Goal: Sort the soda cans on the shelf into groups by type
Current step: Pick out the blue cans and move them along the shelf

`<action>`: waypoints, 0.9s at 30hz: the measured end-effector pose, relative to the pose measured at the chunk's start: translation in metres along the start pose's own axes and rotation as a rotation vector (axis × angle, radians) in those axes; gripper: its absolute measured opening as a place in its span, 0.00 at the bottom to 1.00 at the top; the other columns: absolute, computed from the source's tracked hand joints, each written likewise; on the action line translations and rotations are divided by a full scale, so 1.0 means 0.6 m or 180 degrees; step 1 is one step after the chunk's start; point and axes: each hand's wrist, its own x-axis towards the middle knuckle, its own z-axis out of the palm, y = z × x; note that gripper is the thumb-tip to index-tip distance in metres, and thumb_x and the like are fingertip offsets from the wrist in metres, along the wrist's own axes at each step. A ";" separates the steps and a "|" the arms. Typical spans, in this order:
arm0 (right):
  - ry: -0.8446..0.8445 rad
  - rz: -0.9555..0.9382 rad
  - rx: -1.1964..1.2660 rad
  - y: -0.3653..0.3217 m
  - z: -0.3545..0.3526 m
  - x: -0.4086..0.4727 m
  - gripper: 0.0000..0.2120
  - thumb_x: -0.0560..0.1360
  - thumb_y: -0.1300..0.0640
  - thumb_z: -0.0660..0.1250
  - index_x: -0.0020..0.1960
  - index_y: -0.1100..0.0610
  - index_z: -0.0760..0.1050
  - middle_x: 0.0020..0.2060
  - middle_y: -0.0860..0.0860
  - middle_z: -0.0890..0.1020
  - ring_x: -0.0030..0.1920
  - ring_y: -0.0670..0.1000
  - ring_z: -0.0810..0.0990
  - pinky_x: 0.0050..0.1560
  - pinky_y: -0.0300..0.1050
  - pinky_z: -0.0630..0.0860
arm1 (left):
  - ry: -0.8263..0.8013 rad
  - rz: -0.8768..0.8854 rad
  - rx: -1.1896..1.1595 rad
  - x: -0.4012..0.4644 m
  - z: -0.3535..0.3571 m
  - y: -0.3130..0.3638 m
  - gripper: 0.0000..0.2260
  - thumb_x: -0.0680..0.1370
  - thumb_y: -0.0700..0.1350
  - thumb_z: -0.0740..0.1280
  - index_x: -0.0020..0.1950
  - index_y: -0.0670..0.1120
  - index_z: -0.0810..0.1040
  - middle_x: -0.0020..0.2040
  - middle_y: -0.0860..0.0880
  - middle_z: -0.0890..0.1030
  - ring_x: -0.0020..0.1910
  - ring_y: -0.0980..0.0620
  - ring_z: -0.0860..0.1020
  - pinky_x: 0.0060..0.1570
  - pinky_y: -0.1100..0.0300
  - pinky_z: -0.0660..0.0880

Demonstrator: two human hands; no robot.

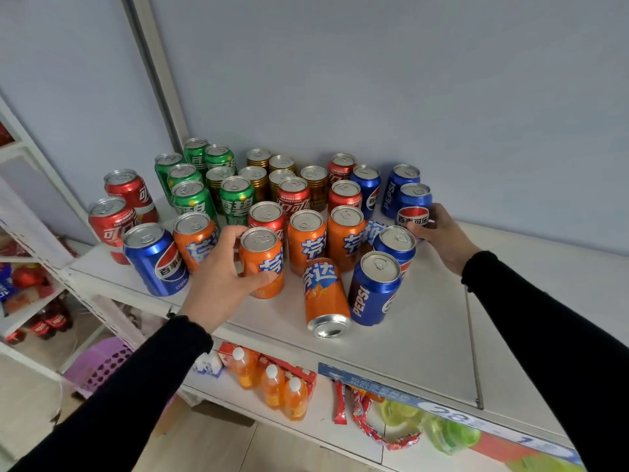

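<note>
Many soda cans stand on a white shelf [425, 318]. My left hand [218, 281] is wrapped around an upright orange Fanta can [263, 253] near the front. My right hand [439, 233] grips a blue Pepsi can [413, 212] at the right of the group. Another orange Fanta can [325, 298] lies on its side, bottom toward me, beside an upright blue Pepsi can [374, 289]. Green Sprite cans [194, 195] cluster at the back left, gold cans [269, 172] at the back middle, red Coca-Cola cans [114, 223] at the far left.
A blue Pepsi can [155, 258] stands at the front left edge. The right part of the shelf holds no cans. A lower shelf carries orange drink bottles [272, 386] and snack packs. A purple basket [102, 366] sits on the floor at the left.
</note>
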 end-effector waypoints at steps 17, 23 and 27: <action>0.0551 -0.1059 -0.1210 -0.052 -0.004 -0.057 0.11 0.78 0.53 0.70 0.58 0.55 0.80 0.53 0.50 0.83 0.51 0.48 0.81 0.52 0.41 0.78 | 0.0316 -0.0533 -0.0145 -0.107 0.107 0.046 0.13 0.79 0.58 0.67 0.58 0.52 0.73 0.54 0.55 0.78 0.53 0.56 0.77 0.52 0.56 0.74; -0.0803 -0.1145 -0.2111 -0.076 0.009 -0.019 0.16 0.81 0.53 0.64 0.67 0.55 0.77 0.61 0.49 0.81 0.60 0.50 0.79 0.61 0.43 0.75 | -0.0168 -0.1134 0.0103 -0.065 0.141 0.081 0.31 0.72 0.73 0.65 0.64 0.51 0.76 0.57 0.54 0.81 0.55 0.54 0.80 0.62 0.53 0.75; -0.1450 -0.1055 -0.2837 -0.074 0.028 0.020 0.15 0.81 0.48 0.61 0.60 0.54 0.80 0.55 0.51 0.84 0.54 0.52 0.81 0.60 0.52 0.78 | -0.0378 -0.1460 0.0169 -0.046 0.154 0.107 0.29 0.72 0.71 0.65 0.62 0.51 0.77 0.59 0.51 0.82 0.57 0.50 0.80 0.64 0.53 0.74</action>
